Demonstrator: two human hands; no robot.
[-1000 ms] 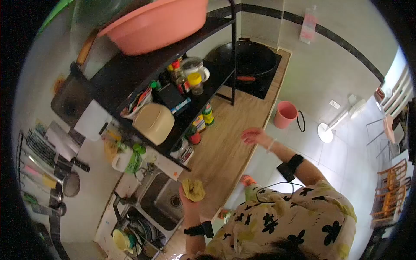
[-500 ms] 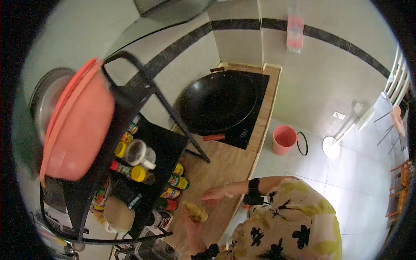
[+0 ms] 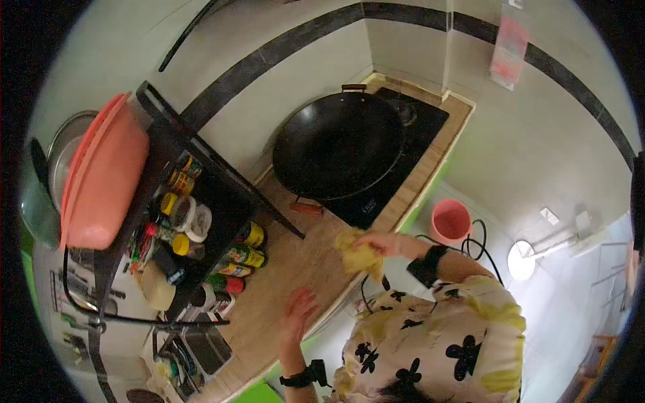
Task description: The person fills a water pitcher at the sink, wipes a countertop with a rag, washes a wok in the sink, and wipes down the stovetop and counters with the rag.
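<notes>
In the head view, my right hand point(image 3: 377, 243) is closed on a crumpled yellow cloth point(image 3: 356, 255) at the front edge of the wooden countertop point(image 3: 282, 269). The cloth lies against the wood, below the stove. My left hand point(image 3: 299, 311) is held over the counter nearer the sink, with fingers spread and nothing in it. Beyond my right hand, a large black wok point(image 3: 339, 144) rests on the black stove point(image 3: 369, 205), its near handle pointing toward me.
A black rack point(image 3: 222, 178) on the left carries spice jars and pink basins point(image 3: 111, 174). Several seasoning bottles point(image 3: 245, 255) stand under its shelf. A sink point(image 3: 208, 349) lies at lower left. On the floor are a pink bucket point(image 3: 451, 221) and a black cable point(image 3: 485, 252).
The yellow cloth has passed from my left hand to my right, which has moved up toward the stove. My left hand has opened. The whole view has shifted and turned.
</notes>
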